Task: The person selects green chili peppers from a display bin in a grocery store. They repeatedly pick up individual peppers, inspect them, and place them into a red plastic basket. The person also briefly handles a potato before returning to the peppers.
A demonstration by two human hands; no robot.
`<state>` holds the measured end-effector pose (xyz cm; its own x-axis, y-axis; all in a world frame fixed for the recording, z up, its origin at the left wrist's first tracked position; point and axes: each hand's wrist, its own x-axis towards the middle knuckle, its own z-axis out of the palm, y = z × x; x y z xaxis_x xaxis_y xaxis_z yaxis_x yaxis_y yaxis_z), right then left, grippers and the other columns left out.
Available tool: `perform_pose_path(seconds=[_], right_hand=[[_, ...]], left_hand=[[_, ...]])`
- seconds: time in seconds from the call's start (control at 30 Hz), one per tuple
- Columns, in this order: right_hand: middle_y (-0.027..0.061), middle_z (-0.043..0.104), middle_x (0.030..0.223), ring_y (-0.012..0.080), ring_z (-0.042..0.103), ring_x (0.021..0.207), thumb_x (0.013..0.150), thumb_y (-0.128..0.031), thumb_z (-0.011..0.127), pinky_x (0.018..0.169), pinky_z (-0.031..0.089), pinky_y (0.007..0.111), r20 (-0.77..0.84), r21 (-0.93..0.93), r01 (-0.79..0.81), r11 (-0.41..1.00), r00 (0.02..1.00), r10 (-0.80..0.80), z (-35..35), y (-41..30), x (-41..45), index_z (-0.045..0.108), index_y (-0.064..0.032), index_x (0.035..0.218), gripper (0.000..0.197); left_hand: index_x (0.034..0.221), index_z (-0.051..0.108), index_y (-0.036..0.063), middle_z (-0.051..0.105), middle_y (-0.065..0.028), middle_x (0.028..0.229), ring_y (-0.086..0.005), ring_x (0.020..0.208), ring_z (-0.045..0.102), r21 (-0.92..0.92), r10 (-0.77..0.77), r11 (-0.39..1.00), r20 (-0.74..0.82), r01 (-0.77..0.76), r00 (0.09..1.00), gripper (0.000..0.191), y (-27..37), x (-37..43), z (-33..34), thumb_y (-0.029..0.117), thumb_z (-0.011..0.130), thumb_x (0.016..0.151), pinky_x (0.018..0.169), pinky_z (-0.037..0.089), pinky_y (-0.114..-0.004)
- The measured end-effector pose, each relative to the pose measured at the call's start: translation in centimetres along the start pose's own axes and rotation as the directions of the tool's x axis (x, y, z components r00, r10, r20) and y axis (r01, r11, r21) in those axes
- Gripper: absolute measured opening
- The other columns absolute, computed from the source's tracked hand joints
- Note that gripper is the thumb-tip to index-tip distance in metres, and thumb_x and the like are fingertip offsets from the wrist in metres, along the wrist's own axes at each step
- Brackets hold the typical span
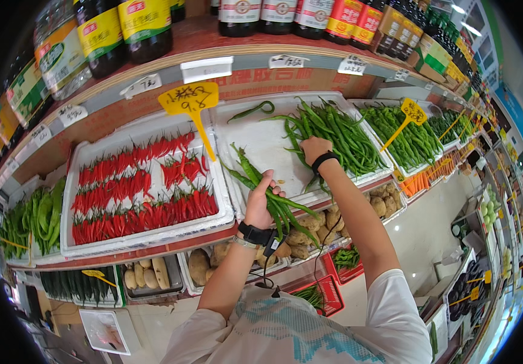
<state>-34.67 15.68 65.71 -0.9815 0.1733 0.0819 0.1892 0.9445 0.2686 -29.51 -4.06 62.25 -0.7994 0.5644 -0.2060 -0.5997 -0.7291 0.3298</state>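
My left hand (259, 202) holds a bunch of long green chili peppers (284, 214) above the front edge of a white foam box (257, 136). The peppers stick out on both sides of my fist. Inside that box, toward its right side, lies a heap of the same green peppers (341, 129). My right hand (316, 149) reaches into the near left part of the heap, fingers curled down among the peppers. Its fingertips are hidden, so a grip on a pepper cannot be made out. One curled green pepper (251, 112) lies apart near the box's back left.
To the left, a foam tray (145, 248) holds rows of red chilies (147, 216). A yellow price sign (191, 102) rises between the boxes. Potatoes (304, 227) lie below, with red baskets (332, 295) beside my body. A shelf of bottles (145, 32) overhangs the back.
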Motion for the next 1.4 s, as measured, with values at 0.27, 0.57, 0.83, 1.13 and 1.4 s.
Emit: perform_pose_path(seconds=[0.27, 0.57, 0.83, 1.13, 1.4], right_hand=[[0.012, 0.062, 0.072, 0.0313, 0.061, 0.069, 0.076, -0.016, 0.057, 0.059, 0.049, 0.041, -0.376, 0.379, 0.134, 0.916, 0.927, 0.02, -2.2, 0.7, -0.9, 0.058, -0.0104, 0.089, 0.013], [0.0064, 0.058, 0.07, 0.0122, 0.054, 0.062, 0.091, -0.015, 0.044, 0.061, 0.045, 0.024, -0.182, 0.956, 0.184, -0.226, 0.983, 0.03, -3.5, 0.4, -8.4, 0.048, -0.0001, 0.096, 0.016], [0.0083, 0.057, 0.075, 0.0154, 0.055, 0.069, 0.091, -0.018, 0.044, 0.067, 0.044, 0.027, 0.007, 0.837, -0.136, -0.53, 0.971, -0.238, -2.3, -1.4, -14.4, 0.046, -0.002, 0.1, 0.018], [0.0082, 0.056, 0.072, 0.0129, 0.054, 0.062, 0.092, -0.021, 0.043, 0.059, 0.044, 0.023, 0.198, 0.851, -0.335, -0.406, 0.919, -0.342, -1.6, -0.7, -14.1, 0.045, -0.0021, 0.104, 0.023], [0.017, 0.061, 0.087, 0.0329, 0.059, 0.079, 0.077, -0.019, 0.058, 0.064, 0.047, 0.041, -0.274, 0.276, 0.249, 0.928, 0.946, -0.172, 1.6, 1.5, -3.2, 0.055, -0.0018, 0.091, 0.023]], left_hand=[[0.083, 0.046, 0.0105, 0.043, 0.0028, 0.068, -0.0091, 0.06, 0.043, 0.061, 0.005, 0.998, 0.018, -0.006, 1.0, 0.017, 0.0, 0.2, -0.2, 0.022, 0.058, 0.084, 0.059, 0.042, -0.025], [0.097, 0.048, 0.0079, 0.046, 0.0004, 0.081, -0.0093, 0.066, 0.043, 0.107, 0.044, 0.993, 0.004, -0.044, 0.999, 0.026, 0.1, 0.0, 0.0, 0.029, 0.057, 0.085, 0.058, 0.041, -0.024], [0.095, 0.049, 0.007, 0.049, -0.0011, 0.082, -0.0099, 0.064, 0.044, 0.244, 0.083, 0.967, -0.001, -0.08, 0.997, 0.031, 0.1, -0.1, 0.3, 0.034, 0.059, 0.083, 0.055, 0.039, -0.024], [0.068, 0.047, 0.0099, 0.049, -0.0031, 0.065, -0.0133, 0.063, 0.05, 0.084, -0.036, 0.996, -0.034, 0.038, 0.999, 0.026, 0.5, -0.4, 0.8, 0.027, 0.062, 0.081, 0.062, 0.043, -0.029], [0.073, 0.047, 0.0078, 0.048, -0.0022, 0.062, -0.015, 0.062, 0.049, 0.065, 0.003, 0.998, 0.002, -0.003, 1.0, 0.02, -0.2, 0.2, 0.1, 0.02, 0.06, 0.083, 0.065, 0.045, -0.03]])
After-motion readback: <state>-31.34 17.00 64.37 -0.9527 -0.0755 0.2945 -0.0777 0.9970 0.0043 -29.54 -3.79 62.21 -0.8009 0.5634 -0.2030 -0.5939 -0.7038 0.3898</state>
